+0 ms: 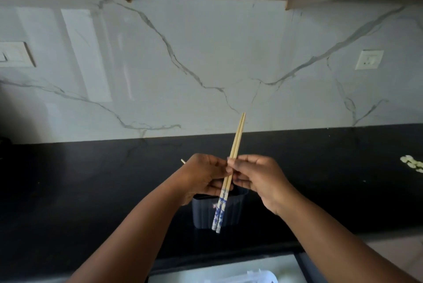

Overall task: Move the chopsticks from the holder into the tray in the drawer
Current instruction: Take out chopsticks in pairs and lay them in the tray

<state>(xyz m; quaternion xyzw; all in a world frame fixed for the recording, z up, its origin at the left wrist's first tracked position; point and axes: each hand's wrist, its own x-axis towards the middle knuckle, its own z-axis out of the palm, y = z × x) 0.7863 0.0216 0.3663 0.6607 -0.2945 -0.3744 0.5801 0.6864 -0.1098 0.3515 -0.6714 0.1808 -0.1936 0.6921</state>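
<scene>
Chopsticks: 2 bamboo chopsticks point(229, 172) with blue-patterned ends, held together above the dark holder point(233, 210), tips toward the marble backsplash point(206, 65).
Right hand point(254, 176): pinches the pair mid-length.
Left hand point(201, 174): curled round them just beside it.
Drawer point(229, 269): open below the black counter point(91, 179).

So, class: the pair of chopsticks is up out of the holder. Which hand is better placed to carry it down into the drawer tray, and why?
Probably the right hand: its fingers pinch the chopsticks mid-shaft. The left hand also touches them, and seems to hold another stick.
</scene>
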